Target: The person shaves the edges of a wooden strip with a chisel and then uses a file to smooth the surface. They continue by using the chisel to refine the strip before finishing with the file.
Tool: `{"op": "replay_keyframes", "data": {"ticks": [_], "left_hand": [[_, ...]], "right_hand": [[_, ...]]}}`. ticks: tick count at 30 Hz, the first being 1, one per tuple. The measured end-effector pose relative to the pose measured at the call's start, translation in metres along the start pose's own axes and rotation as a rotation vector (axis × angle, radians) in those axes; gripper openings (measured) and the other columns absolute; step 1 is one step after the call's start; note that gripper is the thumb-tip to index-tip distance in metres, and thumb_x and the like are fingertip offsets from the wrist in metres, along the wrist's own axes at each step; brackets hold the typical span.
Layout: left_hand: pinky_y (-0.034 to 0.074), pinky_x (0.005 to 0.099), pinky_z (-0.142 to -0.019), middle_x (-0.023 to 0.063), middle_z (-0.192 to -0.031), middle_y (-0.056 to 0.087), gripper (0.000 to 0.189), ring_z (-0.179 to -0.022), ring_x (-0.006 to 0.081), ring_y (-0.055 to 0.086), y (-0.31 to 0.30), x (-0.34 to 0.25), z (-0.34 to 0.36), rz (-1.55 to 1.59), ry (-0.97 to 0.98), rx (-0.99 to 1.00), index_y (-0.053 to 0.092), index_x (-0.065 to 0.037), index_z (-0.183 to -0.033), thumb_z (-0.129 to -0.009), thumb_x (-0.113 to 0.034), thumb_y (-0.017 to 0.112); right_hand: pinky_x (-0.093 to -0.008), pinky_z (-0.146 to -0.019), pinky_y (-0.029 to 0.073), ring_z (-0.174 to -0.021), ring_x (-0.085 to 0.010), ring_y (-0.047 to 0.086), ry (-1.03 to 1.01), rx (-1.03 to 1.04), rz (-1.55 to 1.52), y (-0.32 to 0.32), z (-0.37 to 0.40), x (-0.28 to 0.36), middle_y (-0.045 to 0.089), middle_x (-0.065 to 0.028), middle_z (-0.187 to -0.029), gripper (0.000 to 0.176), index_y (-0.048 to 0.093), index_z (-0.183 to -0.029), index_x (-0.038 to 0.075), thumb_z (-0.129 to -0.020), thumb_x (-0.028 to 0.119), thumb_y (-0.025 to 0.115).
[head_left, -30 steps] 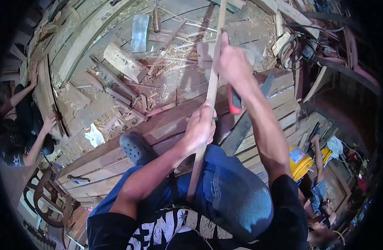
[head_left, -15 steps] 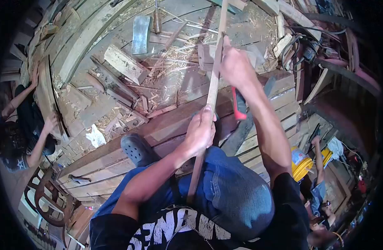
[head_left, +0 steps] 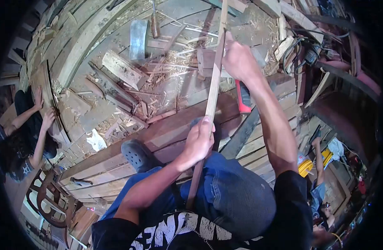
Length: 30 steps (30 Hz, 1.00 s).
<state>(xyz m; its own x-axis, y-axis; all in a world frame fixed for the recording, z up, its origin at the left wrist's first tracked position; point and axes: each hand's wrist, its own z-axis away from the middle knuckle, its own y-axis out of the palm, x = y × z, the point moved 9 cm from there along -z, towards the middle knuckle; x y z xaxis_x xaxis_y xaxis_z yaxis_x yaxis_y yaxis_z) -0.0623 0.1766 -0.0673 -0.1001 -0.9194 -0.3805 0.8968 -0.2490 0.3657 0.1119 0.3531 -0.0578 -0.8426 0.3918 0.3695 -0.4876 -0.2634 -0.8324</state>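
Observation:
A long narrow wooden strip [head_left: 215,83] runs from the top of the view down between my legs. My left hand [head_left: 199,141] is closed around its lower half, thumb along the top face. Higher up, my right hand [head_left: 240,60] is closed in a fist against the strip's right edge. From under its wrist sticks out the red-and-black handle [head_left: 244,98] of a tool; the working end is hidden by the hand and the strip.
Wood shavings, offcuts, a wood block [head_left: 124,68], a curved metal plate [head_left: 138,39] and a wooden-handled tool [head_left: 154,27] lie on the planked platform [head_left: 89,118]. A power cord [head_left: 297,46] lies at right. Another person's hands [head_left: 44,108] hold a board at left; another person sits lower right.
The red-and-black handle has shifted up and right with a small turn of my right hand. My left hand keeps its hold. The other person's hands at left have come closer together.

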Motion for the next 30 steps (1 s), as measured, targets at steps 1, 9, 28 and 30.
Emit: {"op": "replay_keyframes", "data": {"ticks": [1,9,28,30], "left_hand": [[0.024,0.0276,-0.03,-0.0015,-0.046,0.03,0.045,-0.031,0.0098,0.027,0.001,0.002,0.001,-0.001,-0.001,0.007,0.042,-0.008,-0.086,-0.098,-0.048,0.024],[0.026,0.0267,-0.035,-0.002,-0.05,0.035,0.044,-0.036,0.0086,0.031,0.0,0.007,-0.002,-0.05,0.025,-0.002,0.043,-0.008,-0.086,-0.099,-0.046,0.025],[0.031,0.0269,-0.034,0.0002,-0.051,0.038,0.043,-0.037,0.0106,0.037,0.007,0.006,0.006,-0.008,-0.085,0.027,0.044,-0.008,-0.087,-0.098,-0.045,0.025],[0.031,0.0272,-0.035,0.0006,-0.051,0.039,0.042,-0.037,0.0104,0.037,0.008,0.008,0.007,-0.004,-0.107,0.017,0.044,-0.009,-0.087,-0.098,-0.045,0.025]], "right_hand": [[-0.0475,-0.083,0.049,-0.086,-0.0463,0.061,0.044,0.02,-0.028,-0.004,0.001,0.0,0.063,-0.0301,-0.086,0.036,0.052,-0.111,-0.009,-0.087,0.015,0.04],[-0.0518,-0.079,0.048,-0.084,-0.0478,0.061,-0.01,0.031,0.034,0.005,0.005,-0.003,0.059,-0.0367,-0.081,0.035,0.049,-0.113,-0.01,-0.086,0.011,0.04],[-0.0476,-0.078,0.051,-0.084,-0.046,0.062,-0.028,-0.076,-0.012,-0.002,-0.035,-0.012,0.061,-0.0329,-0.08,0.041,0.045,-0.116,-0.011,-0.083,0.013,0.045],[-0.0471,-0.079,0.051,-0.084,-0.0461,0.062,-0.026,-0.066,-0.027,-0.006,-0.051,-0.015,0.061,-0.033,-0.08,0.041,0.046,-0.116,-0.011,-0.082,0.012,0.045]]}}
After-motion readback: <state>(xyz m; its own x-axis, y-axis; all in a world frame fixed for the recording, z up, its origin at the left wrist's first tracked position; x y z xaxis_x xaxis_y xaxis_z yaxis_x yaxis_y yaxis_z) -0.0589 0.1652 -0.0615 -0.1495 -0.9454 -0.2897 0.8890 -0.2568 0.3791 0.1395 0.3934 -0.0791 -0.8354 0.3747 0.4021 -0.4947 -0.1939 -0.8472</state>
